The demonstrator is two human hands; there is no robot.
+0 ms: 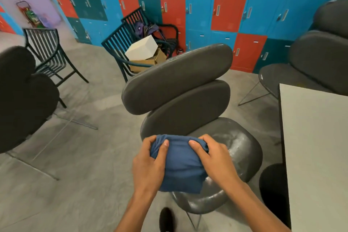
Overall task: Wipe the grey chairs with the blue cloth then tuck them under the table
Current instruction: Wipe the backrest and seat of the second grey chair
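Both hands, left hand (148, 164) and right hand (214, 158), grip the bunched blue fabric cloth (180, 164) between them, above the glossy grey padded chair (235, 149).

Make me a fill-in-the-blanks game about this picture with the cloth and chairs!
1. Both hands, left and right, hold a ____ cloth.
2. The cloth is over the seat of a ____ chair.
3. The table is on the ____ side of the picture.
4. The white box sits on a chair with a back made of ____.

Missing words: blue; grey; right; bars
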